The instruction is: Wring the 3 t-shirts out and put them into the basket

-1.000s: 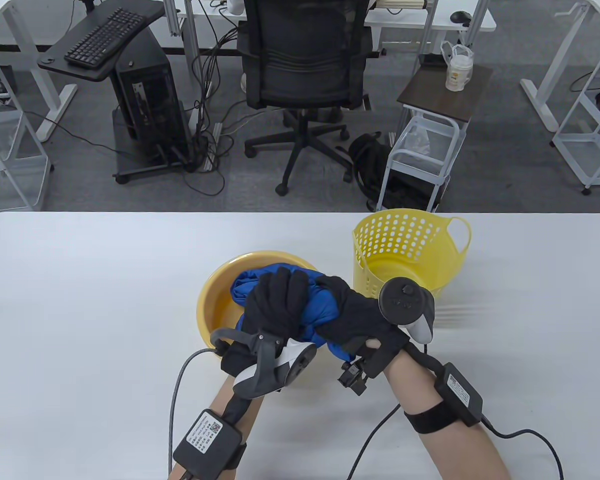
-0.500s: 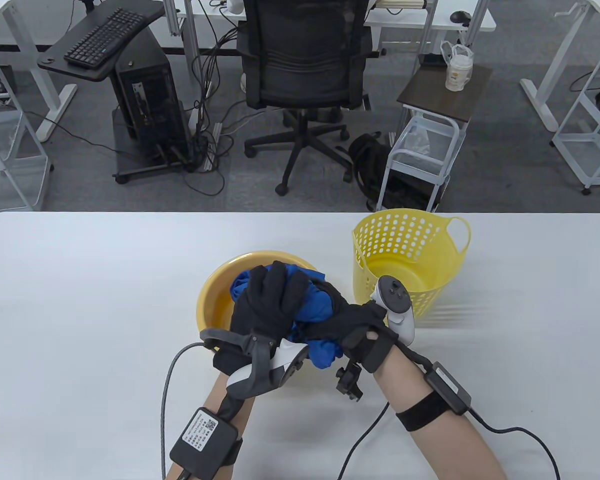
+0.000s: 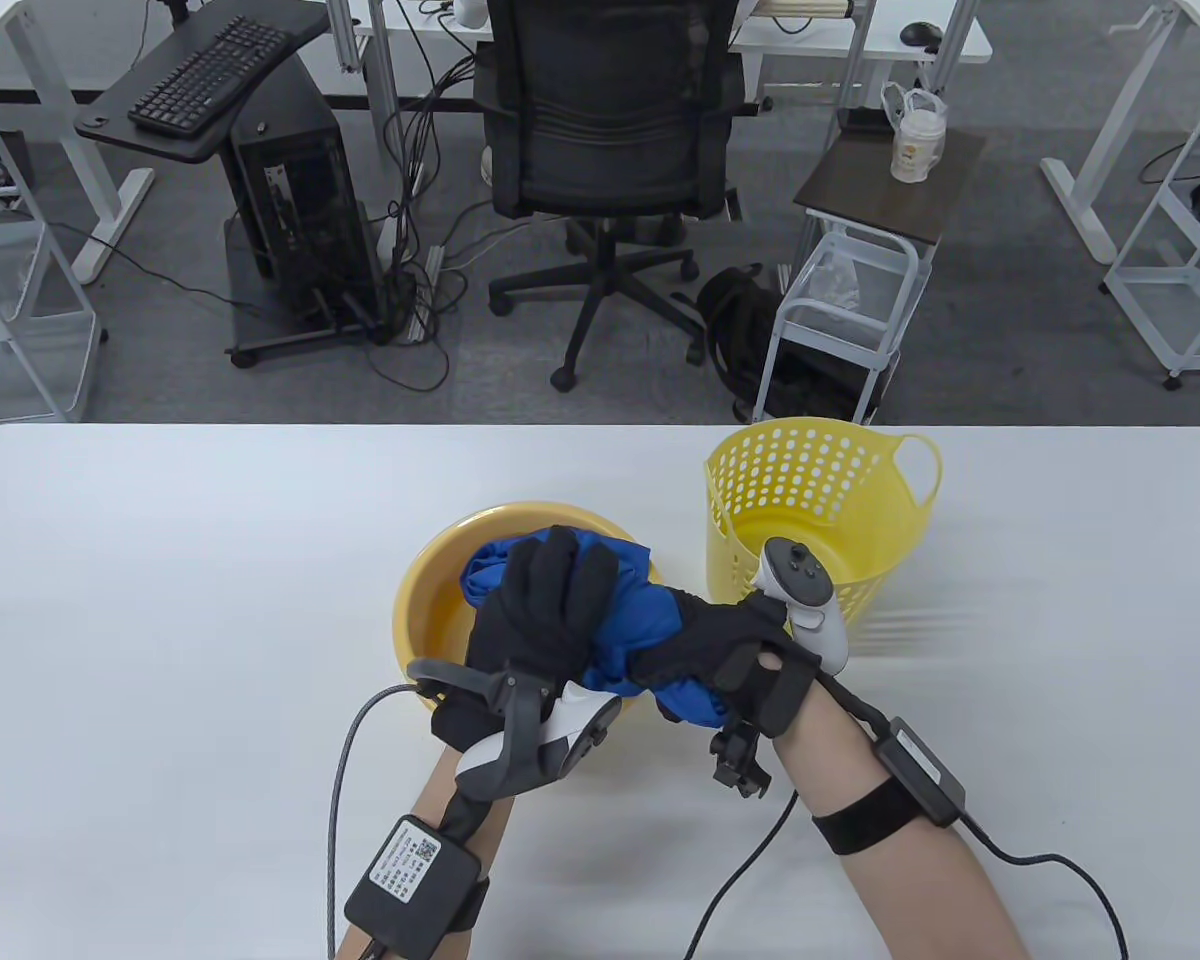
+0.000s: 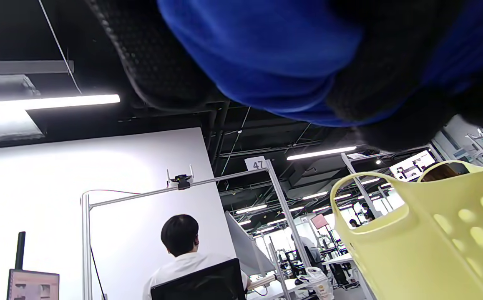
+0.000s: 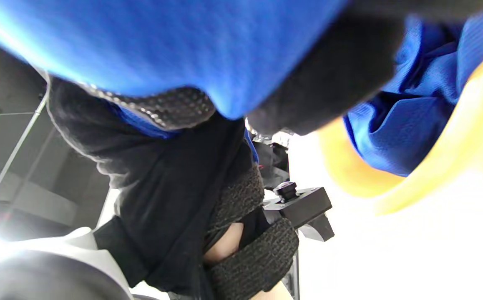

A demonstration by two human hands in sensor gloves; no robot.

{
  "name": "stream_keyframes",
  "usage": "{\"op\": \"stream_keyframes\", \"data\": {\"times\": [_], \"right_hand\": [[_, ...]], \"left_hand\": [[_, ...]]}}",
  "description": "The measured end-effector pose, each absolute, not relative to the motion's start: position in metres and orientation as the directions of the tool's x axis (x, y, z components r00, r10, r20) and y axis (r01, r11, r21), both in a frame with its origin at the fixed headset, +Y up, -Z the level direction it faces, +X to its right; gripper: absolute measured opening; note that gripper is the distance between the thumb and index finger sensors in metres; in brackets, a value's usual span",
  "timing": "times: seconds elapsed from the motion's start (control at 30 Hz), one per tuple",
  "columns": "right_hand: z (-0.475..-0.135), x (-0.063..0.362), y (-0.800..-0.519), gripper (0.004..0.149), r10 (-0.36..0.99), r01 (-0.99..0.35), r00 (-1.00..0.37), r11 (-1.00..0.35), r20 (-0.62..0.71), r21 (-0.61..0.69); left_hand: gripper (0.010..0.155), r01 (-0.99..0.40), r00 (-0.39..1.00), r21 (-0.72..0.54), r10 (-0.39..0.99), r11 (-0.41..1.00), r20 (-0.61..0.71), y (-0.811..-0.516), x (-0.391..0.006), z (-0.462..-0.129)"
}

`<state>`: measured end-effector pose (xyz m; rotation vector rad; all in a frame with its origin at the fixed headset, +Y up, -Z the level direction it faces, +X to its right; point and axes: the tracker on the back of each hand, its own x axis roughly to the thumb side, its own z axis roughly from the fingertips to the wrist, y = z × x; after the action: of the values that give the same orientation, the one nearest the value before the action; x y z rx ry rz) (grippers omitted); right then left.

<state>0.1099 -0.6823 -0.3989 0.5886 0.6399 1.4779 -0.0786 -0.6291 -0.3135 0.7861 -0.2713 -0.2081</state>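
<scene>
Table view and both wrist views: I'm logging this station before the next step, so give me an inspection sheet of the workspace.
Surface: white table, bare where visible.
Job's things: blue t-shirt bunched above the yellow basin; more blue cloth lies in the basin; yellow perforated basket stands right of it with no shirt inside.
Clutter: nothing seen on the table.
Grippers: left hand and right hand both grip the blue t-shirt.
Cables: one runs from each wrist unit across the table toward the near edge.
Surroundings: office chair, keyboard, computer tower, white cart, desks.
</scene>
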Motion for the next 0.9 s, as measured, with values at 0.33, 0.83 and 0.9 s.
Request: {"op": "stream_keyframes", "data": {"times": [0.33, 0.83, 0.9], "right_hand": [[-0.405, 0.112, -0.686, 0.071, 0.997, -0.625, -0.069, -0.006, -0.048, 0.780], [-0.399, 0.128, -0.650, 0.064, 0.528, -0.347, -0.799, -0.795, 0.288, 0.497], [-0.397, 0.127, -0.649, 0.064, 0.580, -0.387, -0.765, -0.761, 0.280, 0.520]], "left_hand": [[0.107, 0.098, 0.934, 0.708, -0.310, 0.699, 0.177, -0.632, -0.075, -0.314], [0.107, 0.249, 0.862, 0.685, -0.480, 0.685, 0.166, -0.669, -0.046, -0.325], [0.108, 0.251, 0.868, 0.705, -0.477, 0.663, 0.140, -0.664, -0.048, -0.323]]}}
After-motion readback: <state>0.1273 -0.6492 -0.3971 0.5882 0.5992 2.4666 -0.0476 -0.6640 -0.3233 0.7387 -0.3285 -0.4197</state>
